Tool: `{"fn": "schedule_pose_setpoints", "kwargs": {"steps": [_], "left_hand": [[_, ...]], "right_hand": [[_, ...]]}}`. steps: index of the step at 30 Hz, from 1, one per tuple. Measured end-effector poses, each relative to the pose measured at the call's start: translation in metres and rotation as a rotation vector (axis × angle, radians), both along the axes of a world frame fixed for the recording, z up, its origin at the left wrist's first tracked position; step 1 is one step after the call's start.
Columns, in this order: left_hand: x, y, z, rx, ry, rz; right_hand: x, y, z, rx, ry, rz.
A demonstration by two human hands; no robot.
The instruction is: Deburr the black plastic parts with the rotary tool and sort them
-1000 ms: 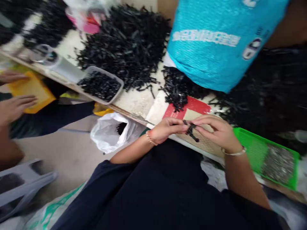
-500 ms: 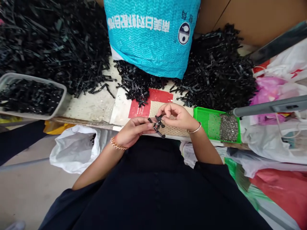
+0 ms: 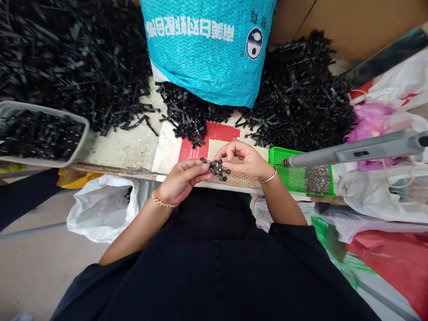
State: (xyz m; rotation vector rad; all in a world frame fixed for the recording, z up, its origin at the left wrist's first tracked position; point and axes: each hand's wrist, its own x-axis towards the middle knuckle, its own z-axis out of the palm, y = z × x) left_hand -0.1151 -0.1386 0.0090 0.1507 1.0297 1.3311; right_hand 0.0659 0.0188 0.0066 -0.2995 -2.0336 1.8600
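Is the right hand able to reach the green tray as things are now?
Probably yes. The right hand pinches the small black pieces together with the left hand, and the green tray lies just beside its wrist with nothing between, though its fingers are occupied.

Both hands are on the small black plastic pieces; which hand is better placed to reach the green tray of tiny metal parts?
Probably the right hand: it pinches the small black plastic pieces beside the green plastic mesh tray. The left hand grips them from the far side.

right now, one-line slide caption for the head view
Both hands, left hand and right hand, pinch small black plastic parts at the table edge.
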Motion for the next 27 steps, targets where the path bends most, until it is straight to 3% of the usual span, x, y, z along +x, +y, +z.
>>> {"fn": "schedule_pose_setpoints", "kwargs": {"steps": [11, 18, 27], "left_hand": [[0.010, 0.001, 0.006, 0.014, 0.086, 0.163], [0.015, 0.000, 0.007, 0.013, 0.141, 0.130], [0.011, -0.005, 0.011, 0.000, 0.206, -0.084]], "right_hand": [[0.004, -0.022, -0.013, -0.420, -0.066, -0.200], [0.005, -0.026, -0.021, -0.370, -0.098, -0.315], [0.006, -0.012, 0.001, -0.133, -0.131, -0.347]]}}
